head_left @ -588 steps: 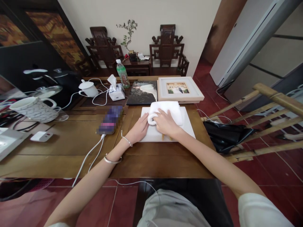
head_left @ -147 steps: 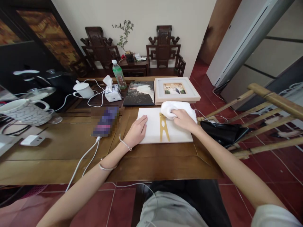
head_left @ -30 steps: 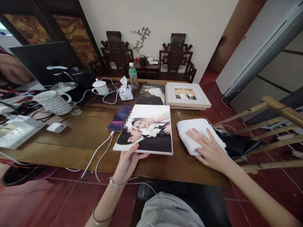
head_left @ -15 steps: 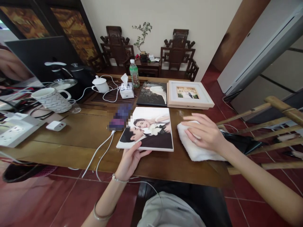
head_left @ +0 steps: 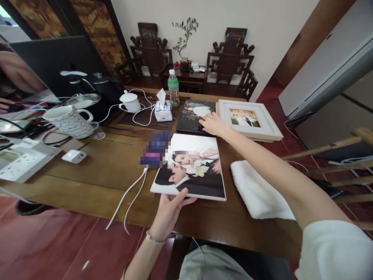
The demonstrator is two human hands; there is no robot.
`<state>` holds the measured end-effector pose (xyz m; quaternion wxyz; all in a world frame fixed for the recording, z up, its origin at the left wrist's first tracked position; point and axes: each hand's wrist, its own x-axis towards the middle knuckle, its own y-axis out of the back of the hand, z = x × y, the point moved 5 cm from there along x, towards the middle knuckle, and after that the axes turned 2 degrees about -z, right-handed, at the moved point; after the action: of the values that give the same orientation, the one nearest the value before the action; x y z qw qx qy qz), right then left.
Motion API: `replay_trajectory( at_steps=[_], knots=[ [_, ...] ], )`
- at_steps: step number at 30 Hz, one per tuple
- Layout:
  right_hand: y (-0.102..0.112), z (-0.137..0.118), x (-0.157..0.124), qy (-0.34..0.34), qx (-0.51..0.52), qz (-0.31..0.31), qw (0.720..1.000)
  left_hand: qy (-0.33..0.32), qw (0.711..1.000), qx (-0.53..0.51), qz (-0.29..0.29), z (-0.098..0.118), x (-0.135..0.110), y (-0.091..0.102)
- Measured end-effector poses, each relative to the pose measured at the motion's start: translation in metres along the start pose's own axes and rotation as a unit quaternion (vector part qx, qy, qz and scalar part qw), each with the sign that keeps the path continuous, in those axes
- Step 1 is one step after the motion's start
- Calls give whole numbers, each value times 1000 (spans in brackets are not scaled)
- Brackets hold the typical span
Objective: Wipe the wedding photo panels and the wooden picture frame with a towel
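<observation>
My left hand [head_left: 174, 208] grips the near edge of a white-edged wedding photo panel [head_left: 201, 190], thumb on its face and fingers beneath. The panel shows two people and white flowers. Farther back, my right hand [head_left: 214, 124] reaches over the near right part of a dark wedding photo panel [head_left: 186, 122], fingers stretched loosely to the left. Whether it touches that panel I cannot tell. Just right of it lies a pale framed photo [head_left: 250, 134]. A folded white towel [head_left: 250, 190] rests on the table under my right forearm.
Left of the photos lie a phone [head_left: 154, 149] with a cable, a white charger [head_left: 74, 156] and a power strip [head_left: 17, 167]. Behind them stand a patterned mug [head_left: 67, 122], a lidded white cup [head_left: 129, 102], a tissue box [head_left: 163, 112] and a green-labelled bottle [head_left: 173, 89]. A person sits behind the monitor [head_left: 55, 68].
My right hand has left the white towel and moved left and away to the dark photo panel. My left hand still holds the white-edged panel. The camera view has shifted slightly.
</observation>
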<state>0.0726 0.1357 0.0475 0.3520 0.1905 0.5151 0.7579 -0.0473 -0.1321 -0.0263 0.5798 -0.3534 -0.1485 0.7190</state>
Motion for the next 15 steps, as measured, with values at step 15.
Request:
replay_trajectory(
  at_steps=[15],
  knots=[
    [-26, 17, 31, 65, 93, -91, 989, 50, 998, 20, 30, 0, 0, 1]
  ],
)
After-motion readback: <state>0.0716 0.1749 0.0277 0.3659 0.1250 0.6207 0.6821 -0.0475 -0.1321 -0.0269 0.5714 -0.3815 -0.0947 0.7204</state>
